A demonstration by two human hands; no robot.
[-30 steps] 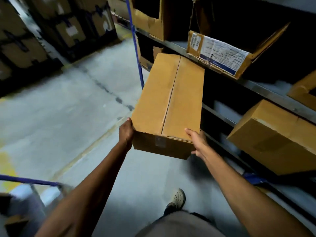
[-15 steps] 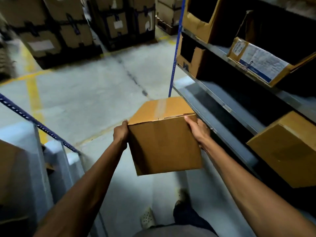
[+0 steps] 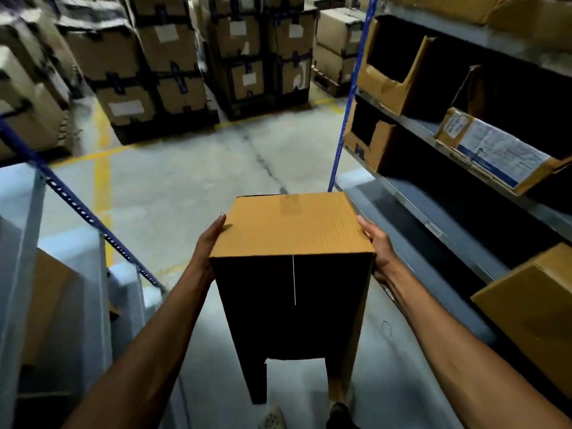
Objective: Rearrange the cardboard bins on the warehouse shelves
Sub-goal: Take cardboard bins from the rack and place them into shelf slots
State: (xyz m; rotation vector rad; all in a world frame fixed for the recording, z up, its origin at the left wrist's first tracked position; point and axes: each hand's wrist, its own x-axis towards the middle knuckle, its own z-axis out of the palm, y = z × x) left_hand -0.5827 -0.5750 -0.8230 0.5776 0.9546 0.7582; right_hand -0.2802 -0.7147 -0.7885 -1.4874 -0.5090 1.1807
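The cardboard bin [image 3: 291, 233] is carried upright over the aisle floor [image 3: 185, 187], long axis hanging downward. It is clamped near its top between the left hand [image 3: 208, 246] and right hand [image 3: 378, 247], fingers laid straight along opposite sides. The shelves [image 3: 402, 196] lie rightward, nearer the right hand.

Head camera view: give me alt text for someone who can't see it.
A left hand and a right hand press opposite sides of a cardboard bin carried above the floor. Shelves with open bins run along the right; stacked cartons stand ahead.
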